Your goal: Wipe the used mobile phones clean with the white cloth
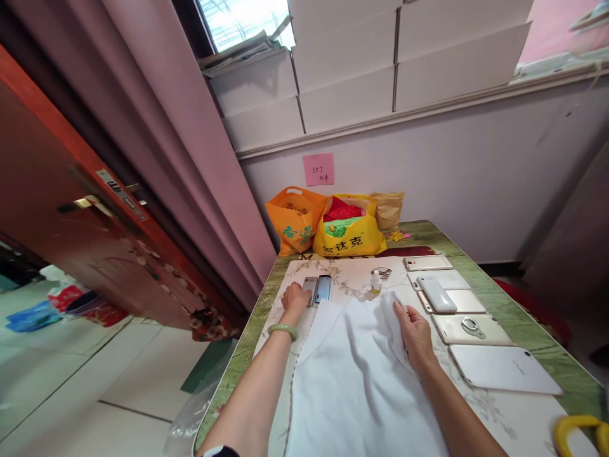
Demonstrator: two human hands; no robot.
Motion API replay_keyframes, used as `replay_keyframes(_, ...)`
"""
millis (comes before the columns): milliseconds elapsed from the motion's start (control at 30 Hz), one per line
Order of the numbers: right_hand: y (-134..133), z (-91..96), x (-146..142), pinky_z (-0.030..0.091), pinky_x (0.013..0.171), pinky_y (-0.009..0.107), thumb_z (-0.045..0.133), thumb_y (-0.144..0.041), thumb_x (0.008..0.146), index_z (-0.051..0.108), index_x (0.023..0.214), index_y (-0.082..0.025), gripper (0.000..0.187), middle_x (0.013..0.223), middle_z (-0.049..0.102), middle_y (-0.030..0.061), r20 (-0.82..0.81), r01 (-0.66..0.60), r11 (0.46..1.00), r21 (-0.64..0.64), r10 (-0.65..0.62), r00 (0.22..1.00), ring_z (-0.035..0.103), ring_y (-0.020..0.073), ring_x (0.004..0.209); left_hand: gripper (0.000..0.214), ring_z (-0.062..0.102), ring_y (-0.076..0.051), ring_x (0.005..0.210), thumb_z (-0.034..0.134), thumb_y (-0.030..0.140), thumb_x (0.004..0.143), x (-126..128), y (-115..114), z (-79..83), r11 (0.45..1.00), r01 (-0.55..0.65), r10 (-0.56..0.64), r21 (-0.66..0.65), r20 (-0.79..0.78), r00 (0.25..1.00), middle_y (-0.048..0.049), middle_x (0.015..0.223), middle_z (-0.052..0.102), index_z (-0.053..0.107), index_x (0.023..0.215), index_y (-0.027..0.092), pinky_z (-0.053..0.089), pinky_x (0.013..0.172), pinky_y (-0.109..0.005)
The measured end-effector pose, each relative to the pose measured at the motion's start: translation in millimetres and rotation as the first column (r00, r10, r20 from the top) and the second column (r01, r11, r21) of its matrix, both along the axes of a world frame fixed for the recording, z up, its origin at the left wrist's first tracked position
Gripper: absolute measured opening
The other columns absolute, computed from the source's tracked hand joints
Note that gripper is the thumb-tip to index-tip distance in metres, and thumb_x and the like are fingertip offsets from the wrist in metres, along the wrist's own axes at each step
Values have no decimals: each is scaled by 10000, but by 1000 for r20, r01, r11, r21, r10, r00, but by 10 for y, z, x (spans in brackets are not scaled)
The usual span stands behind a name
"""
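One white cloth (352,368) lies spread on the table (547,346). Just beyond its far left corner sit two phones (316,289) side by side, and along its right side six more phones (471,330) lie in a row. Beyond its far edge stand one small bottle (375,280) and two bright bags (349,235). The left hand (295,297) reaches past the cloth, fingers curled against the nearer phone; I cannot tell whether it grips. The right hand (415,331) lies palm down on the cloth's right fold, fingers stretched and loosely together.
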State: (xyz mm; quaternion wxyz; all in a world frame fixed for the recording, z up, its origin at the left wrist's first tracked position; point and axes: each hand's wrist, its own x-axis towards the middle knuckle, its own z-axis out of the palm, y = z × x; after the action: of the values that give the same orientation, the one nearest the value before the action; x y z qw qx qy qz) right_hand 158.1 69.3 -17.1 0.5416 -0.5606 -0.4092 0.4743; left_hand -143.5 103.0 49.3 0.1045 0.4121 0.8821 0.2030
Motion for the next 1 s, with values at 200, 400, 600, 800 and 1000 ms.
replay_keyframes(200,6,0,-18,288,375,219,591,-687,731,572,727,-188,499,450,415,-79,-18,-4,1000,-7,4,1000,371,103,413,388,643,-383,988,844,236,417,-71,220,-54,990,-120,130,-79,145,981,-213,920,710,595,704,160,458,782,-414)
replay_keyframes(400,-13,38,0,312,397,222,553,-681,760,581,727,-190,492,470,423,-71,2,-15,1000,5,15,1000,377,113,438,440,656,-331,863,842,155,363,-62,159,-86,979,-189,157,78,311,937,-114,756,688,512,650,202,470,699,-384)
replay_keyframes(600,19,14,22,392,508,204,591,-625,757,631,852,-167,470,632,531,-46,-78,2,1000,-15,-4,997,463,121,572,326,640,-201,798,747,178,596,145,-181,22,886,-252,19,389,512,858,-30,795,643,503,809,209,489,691,-302)
replay_keyframes(800,20,26,8,417,562,208,630,-583,746,653,905,-154,458,667,559,-39,-125,44,999,11,-43,991,486,129,608,399,684,-210,883,697,224,715,813,-761,-58,806,-328,-367,492,851,375,-96,1054,679,560,1088,185,563,764,-355)
replay_keyframes(1000,-26,36,15,444,699,239,586,-551,808,661,926,-131,442,763,610,0,29,176,954,244,-189,982,533,143,708,391,644,-289,1081,681,151,740,1362,-1161,-304,879,-393,-382,272,893,-237,-94,1141,673,596,1116,220,520,914,-514)
